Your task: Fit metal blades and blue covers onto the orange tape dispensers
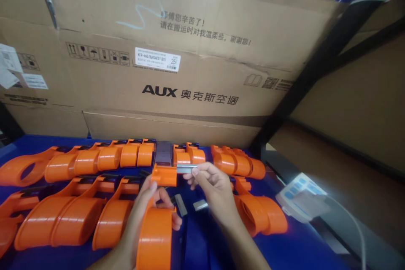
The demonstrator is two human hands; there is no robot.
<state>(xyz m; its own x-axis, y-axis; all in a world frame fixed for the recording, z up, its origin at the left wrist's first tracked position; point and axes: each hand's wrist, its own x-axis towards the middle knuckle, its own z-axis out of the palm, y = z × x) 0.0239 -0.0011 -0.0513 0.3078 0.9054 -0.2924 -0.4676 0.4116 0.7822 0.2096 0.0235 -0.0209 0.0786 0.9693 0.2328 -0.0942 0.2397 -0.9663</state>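
Note:
My left hand (138,213) is closed around an orange plastic part (155,236), which has a wide curved band at the bottom and a grooved head at the top. Between thumb and fingers, my right hand (218,187) pinches a short silver metal strip (186,169). The strip lies level, its left end against the right side of the grooved head; whether it is inside the groove I cannot tell. Below my hands, a loose metal piece (181,205) and a second metal piece (200,205) rest on the blue surface (196,236).
Similar orange parts (63,219) with dark inserts stand in rows to the left, and more orange parts (261,213) to the right. A large cardboard sheet (202,71) rises behind. At right are a white control box (299,194) with a cable and a dark rack post (294,93).

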